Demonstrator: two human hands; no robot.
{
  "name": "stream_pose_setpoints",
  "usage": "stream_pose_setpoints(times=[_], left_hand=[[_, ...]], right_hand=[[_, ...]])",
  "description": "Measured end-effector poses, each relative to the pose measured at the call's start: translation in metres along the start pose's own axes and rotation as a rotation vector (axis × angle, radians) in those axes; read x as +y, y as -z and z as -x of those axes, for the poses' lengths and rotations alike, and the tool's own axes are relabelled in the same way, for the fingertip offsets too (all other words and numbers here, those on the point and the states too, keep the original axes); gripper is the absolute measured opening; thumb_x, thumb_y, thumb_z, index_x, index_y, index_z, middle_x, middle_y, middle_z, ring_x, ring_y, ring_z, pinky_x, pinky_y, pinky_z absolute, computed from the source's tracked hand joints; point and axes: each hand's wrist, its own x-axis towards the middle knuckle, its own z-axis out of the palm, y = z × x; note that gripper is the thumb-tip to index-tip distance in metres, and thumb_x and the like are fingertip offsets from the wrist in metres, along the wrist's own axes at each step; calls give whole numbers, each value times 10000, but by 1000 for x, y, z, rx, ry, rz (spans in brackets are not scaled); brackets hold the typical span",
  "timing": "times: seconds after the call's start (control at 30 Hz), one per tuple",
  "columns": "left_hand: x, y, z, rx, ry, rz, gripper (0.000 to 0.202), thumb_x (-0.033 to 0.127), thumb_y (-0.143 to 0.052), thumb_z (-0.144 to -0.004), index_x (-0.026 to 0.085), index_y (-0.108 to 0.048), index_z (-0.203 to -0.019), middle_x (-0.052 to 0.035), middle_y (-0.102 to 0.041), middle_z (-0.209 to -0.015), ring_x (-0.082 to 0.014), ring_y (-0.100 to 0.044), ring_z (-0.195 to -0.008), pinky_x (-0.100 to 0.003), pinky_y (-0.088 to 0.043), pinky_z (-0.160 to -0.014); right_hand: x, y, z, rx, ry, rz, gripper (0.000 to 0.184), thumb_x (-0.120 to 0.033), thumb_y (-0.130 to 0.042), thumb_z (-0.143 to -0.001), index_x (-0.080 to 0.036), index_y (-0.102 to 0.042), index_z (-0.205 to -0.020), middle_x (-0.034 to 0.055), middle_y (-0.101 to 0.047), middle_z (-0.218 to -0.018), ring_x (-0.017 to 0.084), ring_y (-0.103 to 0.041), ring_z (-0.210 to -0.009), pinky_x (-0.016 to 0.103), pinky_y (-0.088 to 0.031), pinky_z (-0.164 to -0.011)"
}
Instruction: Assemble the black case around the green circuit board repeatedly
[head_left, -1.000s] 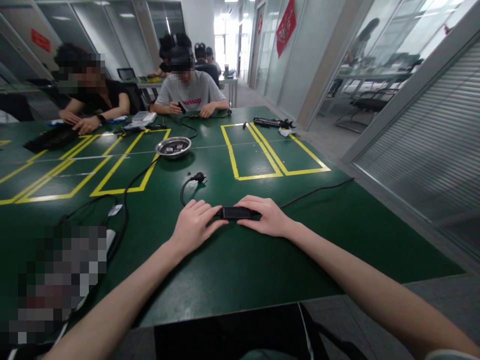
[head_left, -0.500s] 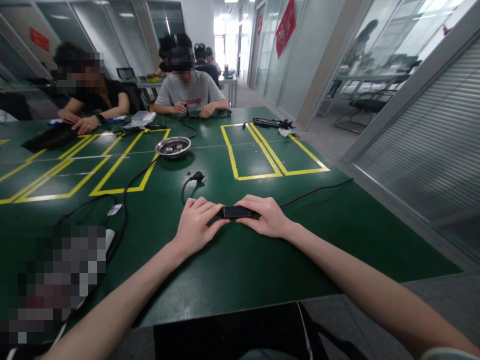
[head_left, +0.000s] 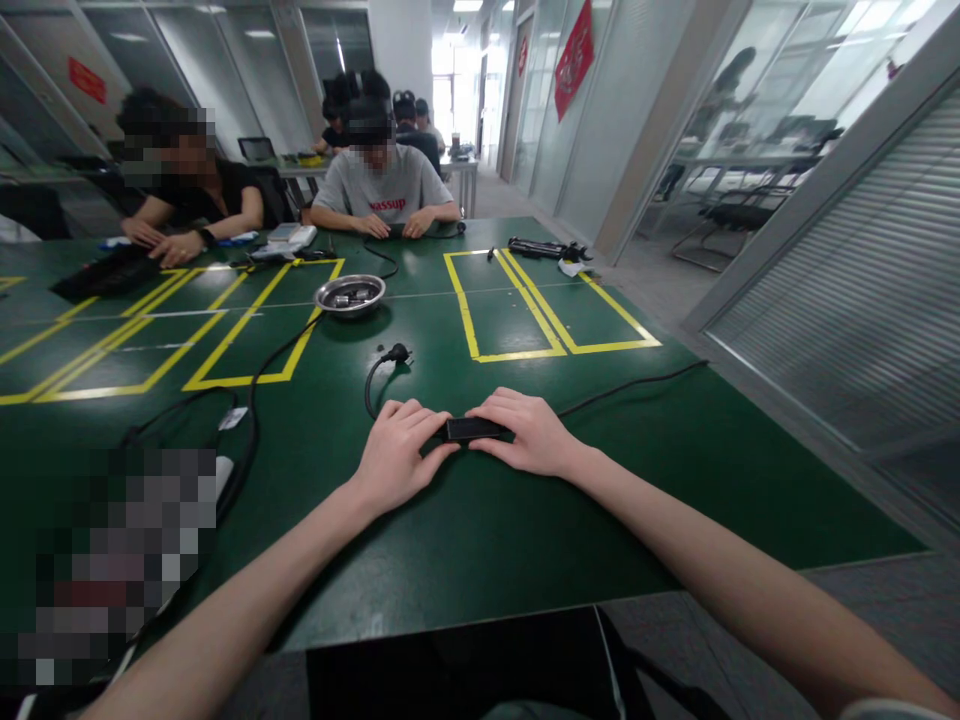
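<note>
Between my two hands is a small black power adapter [head_left: 474, 429], a rectangular block held just above or on the green table. My left hand [head_left: 401, 448] pinches its left end between thumb and fingers. The other end is gripped by my right hand [head_left: 529, 432], whose fingers lie along the top edge with the thumb below. From the left side a black cord loops up to a power plug [head_left: 397, 354] lying on the table. Another black cord [head_left: 637, 382] runs from behind my right hand toward the table's right edge.
A metal bowl [head_left: 350, 296] with small metal parts stands beyond the plug. Yellow tape outlines [head_left: 517, 354] mark the green table [head_left: 465, 560]. A dark device [head_left: 547, 248] lies at the far right. Two people sit across, handling dark objects. A blurred item [head_left: 127, 550] and cables lie left.
Both hands keep their grip; the adapter is turned slightly, showing less of its front face. The person opposite has lowered a dark object to the table. The view has shifted slightly.
</note>
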Motion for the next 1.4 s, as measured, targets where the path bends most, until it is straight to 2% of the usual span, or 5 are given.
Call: stream_pose_setpoints(times=[0.37, 0.83, 0.93, 1.2, 1.4], left_hand=[[-4, -5, 0, -4, 82, 68, 245, 343, -630, -971, 169, -697, -1130, -78, -736, -918, -242, -649, -836, -379, -480, -768], [-6, -2, -2, -22, -3, 52, 375, 367, -666, -943, 198, -648, -1277, -108, -746, -1128, -276, -666, -1013, -424, -526, -869], [-5, -5, -1, -7, -102, 15, 608, 345, -715, -906, 213, -508, -1462, -146, -652, -1372, -303, -651, -1164, -446, -528, -954], [-3, -6, -3, 74, -286, -128, 331, 301, -552, -1034, 186, -607, -1339, -136, -732, -1256, -253, -711, -1063, -412, -532, -933], [-2, -1, -6, -3, -206, -119, 314, 365, -524, -1037, 126, -676, -1175, -138, -761, -1007, -261, -699, -912, -414, -540, -867]], right_hand=[[5, -1, 2, -15, -49, -41, 337, -388, -681, -954, -190, -682, -1226, 98, -745, -1020, 226, -682, -903, 356, -558, -811], [9, 3, -1, -19, -73, -43, 240, -374, -650, -978, -184, -758, -1079, 88, -762, -912, 222, -665, -854, 353, -544, -782], [6, 2, -3, 8, -141, -76, 257, -368, -581, -1015, -191, -763, -1051, 88, -768, -929, 217, -663, -858, 351, -528, -794], [-1, 4, -4, -138, -464, -483, 261, -416, -441, -1059, -204, -594, -1073, -46, -626, -645, 149, -615, -581, 257, -478, -614], [-4, 6, -2, -86, -102, -80, 368, -464, -624, -969, -185, -638, -1208, 116, -710, -1123, 254, -671, -1011, 376, -520, -876]])
